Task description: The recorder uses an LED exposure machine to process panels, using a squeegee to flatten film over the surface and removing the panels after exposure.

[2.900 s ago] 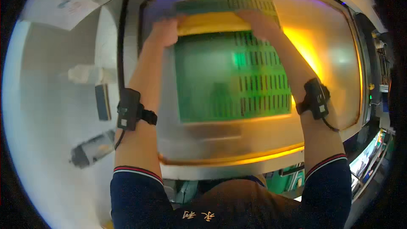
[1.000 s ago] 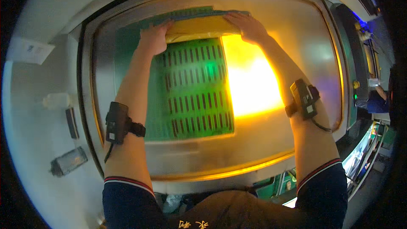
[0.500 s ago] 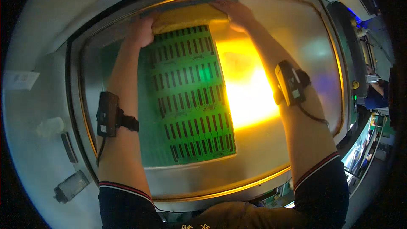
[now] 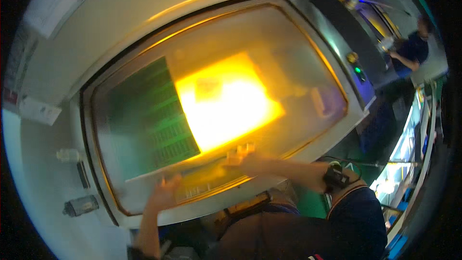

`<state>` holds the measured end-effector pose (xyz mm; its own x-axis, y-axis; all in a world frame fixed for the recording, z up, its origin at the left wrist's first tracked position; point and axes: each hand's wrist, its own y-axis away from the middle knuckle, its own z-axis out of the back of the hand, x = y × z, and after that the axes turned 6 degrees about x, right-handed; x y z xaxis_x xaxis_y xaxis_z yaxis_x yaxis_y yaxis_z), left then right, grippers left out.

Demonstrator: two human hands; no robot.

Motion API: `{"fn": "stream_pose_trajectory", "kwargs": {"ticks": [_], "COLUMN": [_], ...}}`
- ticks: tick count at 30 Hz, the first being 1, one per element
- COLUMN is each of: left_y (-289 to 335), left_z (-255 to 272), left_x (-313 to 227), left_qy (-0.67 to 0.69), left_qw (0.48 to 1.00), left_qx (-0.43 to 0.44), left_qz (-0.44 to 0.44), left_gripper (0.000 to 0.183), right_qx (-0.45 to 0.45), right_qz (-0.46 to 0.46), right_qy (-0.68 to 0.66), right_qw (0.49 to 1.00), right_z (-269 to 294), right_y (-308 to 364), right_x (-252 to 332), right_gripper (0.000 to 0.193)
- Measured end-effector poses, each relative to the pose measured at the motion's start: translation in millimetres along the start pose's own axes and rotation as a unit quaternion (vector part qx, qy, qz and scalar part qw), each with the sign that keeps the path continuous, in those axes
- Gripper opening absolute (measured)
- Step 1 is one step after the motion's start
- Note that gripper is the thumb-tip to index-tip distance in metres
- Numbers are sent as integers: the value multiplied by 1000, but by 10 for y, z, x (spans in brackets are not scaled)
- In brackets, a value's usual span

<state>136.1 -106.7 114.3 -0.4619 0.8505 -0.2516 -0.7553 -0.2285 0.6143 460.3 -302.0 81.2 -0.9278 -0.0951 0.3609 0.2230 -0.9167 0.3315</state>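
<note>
Head view, green perforated panel beyond both hands, left hand spread, right hand blurred, grip unclear

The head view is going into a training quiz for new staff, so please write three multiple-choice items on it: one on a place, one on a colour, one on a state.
1. Where are both hands?
A. at the near edge of the glass panel
B. at its far edge
C. on the white bench at the left

2. What colour is the slotted board under the glass?
A. red
B. green
C. blue

3. What state is the lamp area under the glass in?
A. dark
B. glowing bright yellow
C. covered by a cloth

Answers: 1 A, the left hand and right hand lie along the near edge of the large glass panel. 2 B, the slotted board is green. 3 B, the yellow glow fills the middle.
</note>
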Motion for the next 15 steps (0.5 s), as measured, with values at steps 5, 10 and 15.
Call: {"fn": "stream_pose_trajectory", "kwargs": {"ticks": [5,10,15], "left_y": [356,85,-284], "left_z": [-130,-162,-122], "left_x": [-615,-1306,-1770], "left_qy": [50,124,143], "left_qw": [992,981,972], "left_qx": [-13,-10,-155], "left_qz": [115,151,102], "left_gripper": [93,87,82], "right_qx": [-73,-121,-279], "right_qz": [30,-32,-659], "right_qy": [-37,-212,-44], "right_qw": [996,969,697], "right_z": [-82,219,303], "right_y": [574,1473,3616], "right_x": [344,-1489,-3758], "right_gripper": [68,78,85]}}
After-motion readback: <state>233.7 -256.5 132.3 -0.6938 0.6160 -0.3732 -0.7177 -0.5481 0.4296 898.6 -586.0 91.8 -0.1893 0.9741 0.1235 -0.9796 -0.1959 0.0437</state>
